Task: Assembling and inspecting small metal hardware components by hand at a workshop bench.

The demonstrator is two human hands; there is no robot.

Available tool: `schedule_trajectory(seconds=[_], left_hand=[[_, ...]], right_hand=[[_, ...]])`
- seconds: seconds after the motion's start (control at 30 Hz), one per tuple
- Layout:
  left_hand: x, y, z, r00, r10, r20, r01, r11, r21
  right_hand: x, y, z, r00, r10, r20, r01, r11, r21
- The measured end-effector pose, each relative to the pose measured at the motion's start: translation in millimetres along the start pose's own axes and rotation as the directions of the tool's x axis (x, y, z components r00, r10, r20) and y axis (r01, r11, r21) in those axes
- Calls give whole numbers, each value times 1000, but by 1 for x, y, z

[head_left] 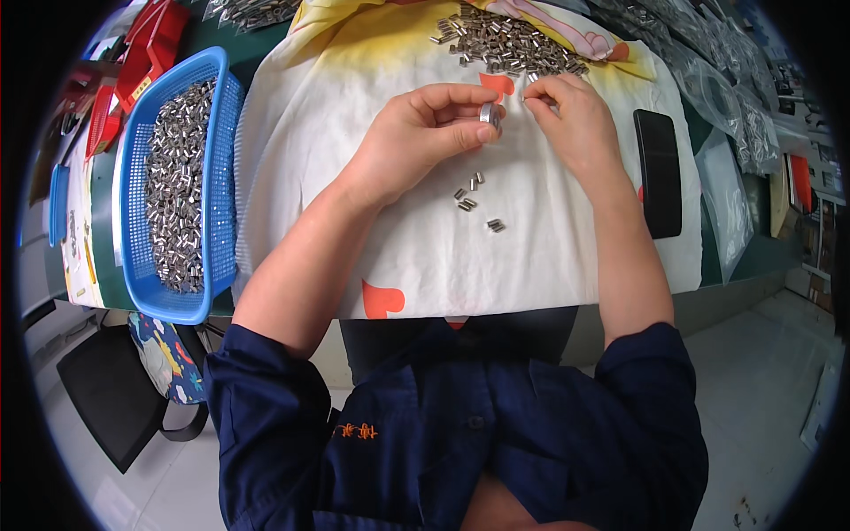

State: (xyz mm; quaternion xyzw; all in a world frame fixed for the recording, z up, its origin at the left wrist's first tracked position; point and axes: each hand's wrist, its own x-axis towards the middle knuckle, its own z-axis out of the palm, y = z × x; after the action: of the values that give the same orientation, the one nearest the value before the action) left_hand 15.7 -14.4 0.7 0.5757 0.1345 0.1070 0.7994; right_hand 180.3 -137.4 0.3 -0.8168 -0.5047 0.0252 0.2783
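My left hand [425,133] pinches a round, shiny metal ring [490,116] between thumb and fingers, its edge turned toward the right. Close by on the right, my right hand [571,119] has thumb and forefinger pressed together. A small glint shows at those fingertips, but what they hold is too small to make out. Beyond both hands lies a pile of small metal cylinders [513,46] on the white cloth [425,257]. Several loose cylinders [466,204] rest on the cloth below my hands, with a small cluster [496,226] nearer to me.
A blue plastic basket [221,177] full of similar metal cylinders stands at the left. At the right edge of the cloth lies a black phone [658,173]. Clear plastic bags [726,203] lie beyond it. Red bins [150,49] stand far left; a black chair [111,389] is below.
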Motion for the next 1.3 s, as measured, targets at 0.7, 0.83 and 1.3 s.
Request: schedule_trajectory(seconds=[0.7, 0.83, 1.3], left_hand=[[0, 1, 3, 996, 40, -73, -32, 994, 108], [-4, 2, 5, 998, -46, -47, 51, 990, 130], [-3, 1, 6, 998, -58, -6, 58, 988, 145]], right_hand=[[-13, -32, -16, 991, -95, 94, 32, 851, 524], [-9, -28, -20, 981, -38, 191, -64, 863, 501], [3, 8, 2, 993, 110, -35, -111, 993, -44]])
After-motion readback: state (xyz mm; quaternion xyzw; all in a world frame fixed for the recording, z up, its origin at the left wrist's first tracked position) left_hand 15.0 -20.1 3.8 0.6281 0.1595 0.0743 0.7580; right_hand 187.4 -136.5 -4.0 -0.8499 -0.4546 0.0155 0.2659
